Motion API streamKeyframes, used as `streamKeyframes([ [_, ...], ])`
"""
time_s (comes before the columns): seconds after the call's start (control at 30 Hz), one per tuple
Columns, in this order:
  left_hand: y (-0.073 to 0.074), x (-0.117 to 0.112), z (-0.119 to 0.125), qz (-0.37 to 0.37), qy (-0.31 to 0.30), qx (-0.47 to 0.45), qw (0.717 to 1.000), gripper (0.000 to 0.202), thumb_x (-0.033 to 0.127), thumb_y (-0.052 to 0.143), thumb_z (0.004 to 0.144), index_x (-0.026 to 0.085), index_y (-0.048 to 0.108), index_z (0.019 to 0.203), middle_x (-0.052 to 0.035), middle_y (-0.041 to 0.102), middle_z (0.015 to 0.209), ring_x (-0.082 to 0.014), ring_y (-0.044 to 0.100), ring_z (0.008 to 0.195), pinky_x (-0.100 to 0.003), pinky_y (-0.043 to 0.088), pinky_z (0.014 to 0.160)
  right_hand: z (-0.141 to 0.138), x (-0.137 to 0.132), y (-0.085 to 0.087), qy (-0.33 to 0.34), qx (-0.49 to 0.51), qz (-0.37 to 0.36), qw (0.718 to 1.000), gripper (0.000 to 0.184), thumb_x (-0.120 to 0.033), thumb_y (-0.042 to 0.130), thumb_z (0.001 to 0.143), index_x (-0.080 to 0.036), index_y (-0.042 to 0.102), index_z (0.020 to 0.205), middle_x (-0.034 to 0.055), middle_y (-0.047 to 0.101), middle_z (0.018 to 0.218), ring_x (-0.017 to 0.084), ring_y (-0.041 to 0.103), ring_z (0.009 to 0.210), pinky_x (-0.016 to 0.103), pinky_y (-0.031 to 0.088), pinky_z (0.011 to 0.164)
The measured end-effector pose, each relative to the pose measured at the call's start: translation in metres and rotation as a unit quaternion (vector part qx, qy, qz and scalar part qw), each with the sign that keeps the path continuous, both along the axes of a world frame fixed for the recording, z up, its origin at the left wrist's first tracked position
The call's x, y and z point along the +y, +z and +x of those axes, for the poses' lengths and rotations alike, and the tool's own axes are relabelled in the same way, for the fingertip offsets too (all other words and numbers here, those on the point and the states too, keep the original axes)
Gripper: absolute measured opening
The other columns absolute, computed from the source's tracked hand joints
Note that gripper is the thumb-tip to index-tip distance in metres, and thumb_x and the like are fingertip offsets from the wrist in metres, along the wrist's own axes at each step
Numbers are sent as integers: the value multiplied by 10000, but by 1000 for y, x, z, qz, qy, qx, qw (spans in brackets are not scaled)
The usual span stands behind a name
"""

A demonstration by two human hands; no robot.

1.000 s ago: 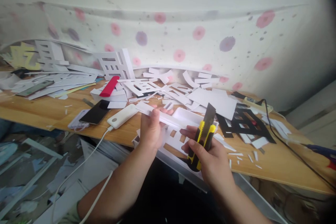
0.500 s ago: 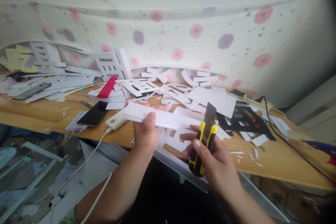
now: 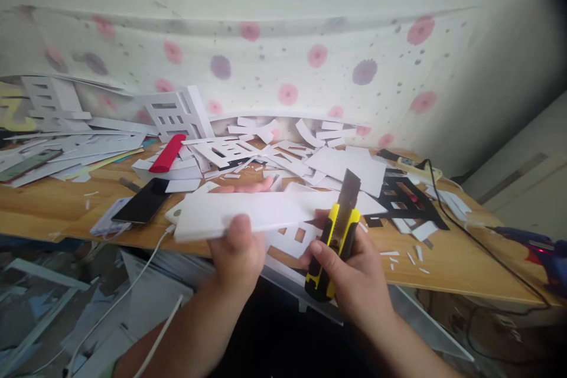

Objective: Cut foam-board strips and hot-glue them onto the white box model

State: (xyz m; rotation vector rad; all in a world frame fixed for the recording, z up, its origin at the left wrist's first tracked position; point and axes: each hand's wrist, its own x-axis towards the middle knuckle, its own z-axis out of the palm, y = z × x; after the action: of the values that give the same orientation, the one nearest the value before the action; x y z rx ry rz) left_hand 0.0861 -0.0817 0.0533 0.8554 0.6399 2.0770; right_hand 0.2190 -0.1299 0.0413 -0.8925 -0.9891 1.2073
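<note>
My left hand (image 3: 237, 251) is closed on a long white foam-board strip (image 3: 248, 212), held flat above the front edge of the wooden table (image 3: 460, 260); thumb on top, fingertips showing past its far edge. My right hand (image 3: 349, 274) grips a yellow and black utility knife (image 3: 336, 230), blade up, its fingers also touching the strip's right end. Below both hands lies a white board with cut-out windows (image 3: 295, 239).
Piles of white cut pieces (image 3: 283, 150) cover the back of the table. A black phone (image 3: 144, 201), a red case (image 3: 167, 153), a black cut-out shape (image 3: 405, 198), a power strip (image 3: 414, 166) and a glue gun (image 3: 538, 248) lie around.
The left hand has turned the white strip from edge-on to flat and lifted it toward me. The right hand with the knife stayed close beside it. The view shifted slightly right.
</note>
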Motion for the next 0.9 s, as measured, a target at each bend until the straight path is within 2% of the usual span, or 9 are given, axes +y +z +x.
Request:
streamKeyframes([
  [0.17, -3, 9, 16, -89, -79, -98, 988, 393, 526, 795, 710, 192, 619, 817, -11, 728, 793, -265, 747, 860, -497, 568, 903, 4, 13, 1, -62, -167, 47, 983, 413, -393, 726, 801, -219, 626, 1162, -3, 674, 764, 179, 662, 637, 301, 555, 614],
  [0.33, -11, 12, 29, -86, -79, -113, 987, 402, 488, 812, 710, 199, 595, 887, -9, 725, 825, -270, 736, 928, -479, 563, 893, 11, 27, 0, -164, -326, 122, 923, 274, -374, 675, 814, -219, 671, 1039, 23, 710, 875, 186, 657, 727, 303, 530, 710],
  [0.5, -11, 7, 42, -82, -88, -124, 985, 443, 485, 831, 684, 205, 571, 908, -9, 722, 835, -277, 726, 966, -503, 504, 977, 13, 32, -13, -264, -416, 161, 855, 252, -393, 641, 856, -217, 695, 1028, 2, 668, 710, 174, 629, 631, 262, 506, 628],
  [0.67, -17, 4, 28, -71, -163, -74, 981, 559, 648, 778, 651, 262, 594, 1011, -68, 704, 1141, -308, 627, 1190, -513, 418, 1065, 48, 39, -1, -288, -458, 215, 813, 243, -434, 632, 847, -216, 708, 922, -25, 580, 578, 137, 530, 497, 225, 424, 517],
  [0.73, -16, 9, 8, -97, -131, -51, 985, 608, 748, 668, 682, 288, 593, 1071, -82, 624, 1307, -334, 548, 1286, -546, 394, 1075, 69, 41, 16, -278, -505, 201, 793, 199, -412, 655, 817, -217, 692, 836, -38, 525, 526, 131, 487, 474, 224, 384, 499],
  [0.8, -10, 15, -14, -107, -36, 7, 994, 579, 750, 579, 744, 288, 601, 1092, -88, 600, 1333, -337, 521, 1307, -559, 382, 1082, 87, 39, 37, -240, -567, 180, 767, 155, -370, 683, 789, -217, 665, 771, -45, 494, 505, 126, 456, 474, 224, 348, 497],
  [0.83, -5, 18, -23, -83, -20, 95, 992, 531, 648, 656, 757, 303, 590, 1154, -80, 587, 1359, -318, 505, 1327, -526, 366, 1107, 92, 38, 47, -208, -601, 169, 753, 131, -341, 695, 782, -218, 656, 759, -47, 496, 510, 124, 450, 481, 223, 335, 502],
  [0.87, 1, 20, -30, -82, -65, 211, 972, 527, 569, 717, 748, 299, 598, 1185, -88, 599, 1350, -317, 511, 1320, -501, 385, 1099, 95, 37, 56, -174, -634, 159, 736, 109, -310, 706, 778, -218, 652, 756, -48, 503, 519, 121, 446, 488, 222, 322, 508],
  [0.9, 6, 21, -34, -87, -149, 326, 929, 536, 520, 730, 760, 298, 599, 1231, -98, 612, 1342, -319, 529, 1302, -486, 420, 1073, 94, 36, 64, -142, -664, 151, 719, 87, -282, 712, 779, -219, 655, 763, -48, 516, 531, 119, 443, 495, 223, 311, 513],
])
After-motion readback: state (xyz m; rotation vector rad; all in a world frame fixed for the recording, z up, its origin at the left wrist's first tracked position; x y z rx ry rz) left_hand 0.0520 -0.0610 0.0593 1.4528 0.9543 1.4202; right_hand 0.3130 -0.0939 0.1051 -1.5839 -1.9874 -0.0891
